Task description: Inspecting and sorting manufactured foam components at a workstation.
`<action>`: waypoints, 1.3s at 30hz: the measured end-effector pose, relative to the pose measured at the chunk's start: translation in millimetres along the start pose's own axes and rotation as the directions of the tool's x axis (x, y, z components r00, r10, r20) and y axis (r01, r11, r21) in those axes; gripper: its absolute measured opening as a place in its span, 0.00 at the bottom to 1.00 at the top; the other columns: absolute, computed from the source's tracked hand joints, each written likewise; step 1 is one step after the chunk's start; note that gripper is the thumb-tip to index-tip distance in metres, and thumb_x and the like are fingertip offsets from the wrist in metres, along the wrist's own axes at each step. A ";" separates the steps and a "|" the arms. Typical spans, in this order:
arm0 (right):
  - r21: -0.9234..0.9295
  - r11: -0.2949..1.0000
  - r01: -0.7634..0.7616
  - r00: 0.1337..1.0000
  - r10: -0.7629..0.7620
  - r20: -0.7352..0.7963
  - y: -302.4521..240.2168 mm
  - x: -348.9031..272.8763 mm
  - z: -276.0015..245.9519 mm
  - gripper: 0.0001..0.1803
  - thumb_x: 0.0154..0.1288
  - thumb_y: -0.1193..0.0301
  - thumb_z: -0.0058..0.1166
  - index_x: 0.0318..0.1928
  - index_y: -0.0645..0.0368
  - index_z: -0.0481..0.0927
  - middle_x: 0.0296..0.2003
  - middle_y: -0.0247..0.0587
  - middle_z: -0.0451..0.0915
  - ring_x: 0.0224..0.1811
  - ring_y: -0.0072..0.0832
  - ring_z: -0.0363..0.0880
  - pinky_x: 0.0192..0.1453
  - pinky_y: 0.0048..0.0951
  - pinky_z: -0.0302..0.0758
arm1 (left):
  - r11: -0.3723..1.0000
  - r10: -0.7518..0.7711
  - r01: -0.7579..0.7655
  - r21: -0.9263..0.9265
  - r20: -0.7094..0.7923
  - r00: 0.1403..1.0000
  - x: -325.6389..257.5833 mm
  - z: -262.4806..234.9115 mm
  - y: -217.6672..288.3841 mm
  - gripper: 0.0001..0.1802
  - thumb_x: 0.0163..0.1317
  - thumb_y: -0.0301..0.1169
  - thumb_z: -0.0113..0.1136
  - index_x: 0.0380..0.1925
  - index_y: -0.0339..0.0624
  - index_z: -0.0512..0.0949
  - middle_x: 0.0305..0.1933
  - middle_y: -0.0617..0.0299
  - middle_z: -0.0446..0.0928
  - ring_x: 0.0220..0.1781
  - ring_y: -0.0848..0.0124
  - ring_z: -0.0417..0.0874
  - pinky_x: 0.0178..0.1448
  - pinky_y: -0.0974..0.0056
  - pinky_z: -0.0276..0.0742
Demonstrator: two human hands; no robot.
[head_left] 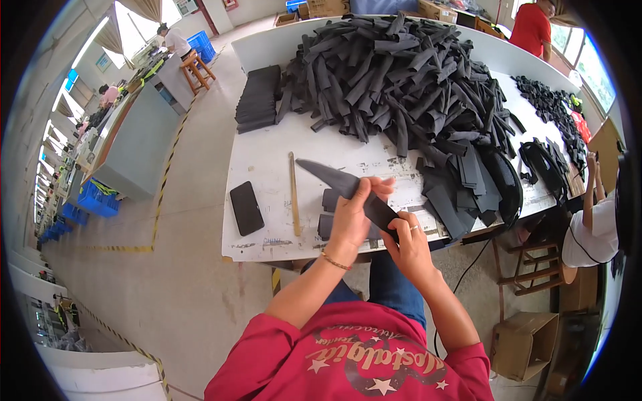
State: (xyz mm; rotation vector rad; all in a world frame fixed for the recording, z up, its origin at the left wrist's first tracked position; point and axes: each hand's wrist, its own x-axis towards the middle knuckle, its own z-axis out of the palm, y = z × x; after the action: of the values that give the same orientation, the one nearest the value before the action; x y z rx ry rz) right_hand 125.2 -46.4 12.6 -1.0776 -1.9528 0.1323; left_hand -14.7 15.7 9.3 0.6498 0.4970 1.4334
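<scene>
In front of my body a long dark grey fabric piece (pixel 326 174) slants across, its pointed far end up to the left. My left hand (pixel 351 217) grips it near the middle, with the thumb on top and the fingertips showing beyond it. At the near end my right hand (pixel 410 248), with a ring on one finger, is closed on the same piece. Two folded dark pieces (pixel 326 226) lie on the white table (pixel 264 174) under and beside my left hand, partly hidden by it. Left of them are a wooden ruler (pixel 294 200) and a black phone (pixel 247 208).
A large heap of dark fabric pieces (pixel 394 73) covers the table's far side, beside a neat stack (pixel 259 97). Flat dark pieces (pixel 461 190) lie at the right. A co-worker (pixel 595 230) sits at right, near a stool (pixel 535 267) and a cardboard box (pixel 525 344).
</scene>
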 end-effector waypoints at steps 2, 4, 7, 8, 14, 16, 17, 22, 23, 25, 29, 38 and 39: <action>0.031 0.999 0.026 1.000 -0.026 0.006 2.7 4.4 3.7 0.16 0.54 0.80 0.61 0.41 0.63 0.68 0.39 0.51 0.72 0.37 0.51 0.74 0.38 0.45 0.73 | 0.995 -0.084 0.087 -0.046 0.073 0.994 -11.6 5.6 -16.2 0.14 0.72 0.38 0.51 0.41 0.37 0.77 0.40 0.53 0.83 0.59 0.57 0.77 0.62 0.54 0.71; 0.072 0.996 0.058 0.997 -0.062 0.049 9.2 12.5 11.2 0.16 0.55 0.80 0.60 0.42 0.63 0.68 0.39 0.51 0.71 0.37 0.51 0.74 0.38 0.45 0.73 | 0.964 -0.225 0.220 -0.146 -0.019 0.974 -20.5 15.8 -18.9 0.15 0.71 0.39 0.52 0.42 0.37 0.77 0.41 0.53 0.83 0.60 0.56 0.76 0.65 0.55 0.69; 0.045 0.999 0.015 0.996 -0.019 0.087 4.1 15.1 0.1 0.18 0.55 0.79 0.61 0.43 0.63 0.68 0.41 0.51 0.72 0.39 0.51 0.75 0.38 0.43 0.74 | 0.977 -0.155 0.155 -0.150 0.010 0.988 -13.5 8.4 -14.0 0.16 0.70 0.40 0.54 0.43 0.38 0.77 0.43 0.53 0.82 0.63 0.54 0.75 0.65 0.54 0.71; -0.007 1.000 -0.017 0.995 0.017 0.100 3.1 13.9 -4.0 0.18 0.55 0.79 0.61 0.43 0.63 0.67 0.41 0.51 0.72 0.39 0.51 0.75 0.39 0.43 0.74 | 0.978 -0.147 0.146 -0.149 0.006 0.989 -10.8 7.0 -12.9 0.16 0.70 0.40 0.54 0.43 0.38 0.77 0.43 0.53 0.82 0.63 0.54 0.75 0.65 0.54 0.71; 0.095 0.995 -0.029 0.984 0.012 0.176 25.0 9.2 -14.7 0.12 0.59 0.80 0.59 0.41 0.63 0.70 0.39 0.51 0.75 0.33 0.48 0.77 0.35 0.42 0.74 | 0.971 -0.152 0.124 -0.203 -0.129 0.980 -8.5 23.3 5.7 0.17 0.71 0.38 0.53 0.48 0.35 0.75 0.42 0.52 0.82 0.55 0.58 0.80 0.59 0.56 0.75; 0.059 0.998 -0.008 0.978 -0.005 0.207 28.0 9.8 -21.0 0.11 0.59 0.78 0.59 0.39 0.63 0.71 0.39 0.50 0.76 0.37 0.48 0.77 0.36 0.43 0.75 | 0.974 -0.072 0.039 -0.223 -0.145 0.987 0.7 20.3 11.8 0.19 0.70 0.39 0.53 0.51 0.33 0.73 0.39 0.52 0.82 0.51 0.58 0.82 0.59 0.56 0.75; 0.079 0.997 0.010 0.983 -0.024 0.181 25.3 13.2 -22.6 0.10 0.58 0.80 0.59 0.37 0.62 0.71 0.37 0.49 0.75 0.36 0.48 0.77 0.35 0.42 0.75 | 0.981 -0.024 0.001 -0.193 -0.114 0.993 2.7 16.8 10.4 0.20 0.70 0.39 0.53 0.52 0.33 0.72 0.38 0.53 0.81 0.49 0.57 0.82 0.60 0.55 0.75; 0.113 0.991 0.066 0.988 -0.081 0.133 23.0 29.5 -19.0 0.09 0.58 0.81 0.58 0.36 0.62 0.71 0.36 0.48 0.75 0.34 0.47 0.77 0.34 0.40 0.74 | 0.977 -0.034 0.014 -0.215 -0.088 0.996 -6.1 28.9 -7.8 0.21 0.70 0.41 0.54 0.51 0.33 0.73 0.34 0.58 0.81 0.47 0.57 0.83 0.59 0.55 0.75; 0.131 0.989 0.068 0.988 -0.085 0.127 23.2 30.9 -16.8 0.08 0.58 0.81 0.57 0.35 0.62 0.72 0.36 0.47 0.75 0.32 0.46 0.76 0.34 0.39 0.73 | 0.974 -0.022 0.000 -0.227 -0.095 0.995 -6.2 28.7 -8.6 0.21 0.69 0.42 0.54 0.51 0.33 0.73 0.34 0.59 0.80 0.47 0.58 0.83 0.57 0.56 0.76; 0.147 0.987 0.066 0.989 -0.084 0.120 23.4 31.0 -14.3 0.07 0.58 0.81 0.57 0.35 0.62 0.72 0.36 0.47 0.75 0.32 0.46 0.76 0.34 0.39 0.73 | 0.974 -0.014 -0.009 -0.227 -0.100 0.995 -8.2 29.3 -11.2 0.21 0.69 0.42 0.54 0.51 0.34 0.73 0.34 0.59 0.80 0.48 0.58 0.83 0.57 0.56 0.76; 0.173 0.984 0.050 0.992 -0.069 0.104 23.3 29.0 -9.9 0.07 0.58 0.81 0.57 0.35 0.62 0.73 0.35 0.47 0.75 0.32 0.46 0.76 0.33 0.39 0.72 | 0.972 0.003 -0.027 -0.235 -0.101 0.995 -9.6 26.3 -19.1 0.20 0.70 0.42 0.54 0.51 0.36 0.74 0.34 0.59 0.80 0.48 0.59 0.83 0.57 0.57 0.76; 0.196 0.980 0.032 0.990 -0.059 0.130 22.6 29.8 -4.2 0.06 0.59 0.81 0.56 0.35 0.63 0.73 0.35 0.47 0.75 0.32 0.47 0.76 0.33 0.40 0.72 | 0.961 0.006 -0.046 -0.273 -0.145 0.989 -11.6 24.1 -21.9 0.20 0.71 0.42 0.52 0.51 0.36 0.75 0.34 0.60 0.80 0.48 0.59 0.82 0.56 0.57 0.76; 0.195 0.980 0.032 0.990 -0.058 0.130 22.9 29.9 -3.6 0.06 0.59 0.81 0.56 0.35 0.63 0.73 0.35 0.47 0.75 0.32 0.47 0.76 0.33 0.40 0.72 | 0.961 0.005 -0.045 -0.274 -0.145 0.989 -11.8 24.3 -22.5 0.20 0.71 0.42 0.52 0.51 0.36 0.75 0.34 0.60 0.80 0.48 0.59 0.82 0.56 0.57 0.76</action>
State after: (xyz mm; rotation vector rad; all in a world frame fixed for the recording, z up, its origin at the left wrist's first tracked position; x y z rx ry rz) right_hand 135.2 -11.6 23.4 -0.9168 -2.0364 0.3714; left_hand 17.1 0.9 11.1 0.3314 0.3903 1.5455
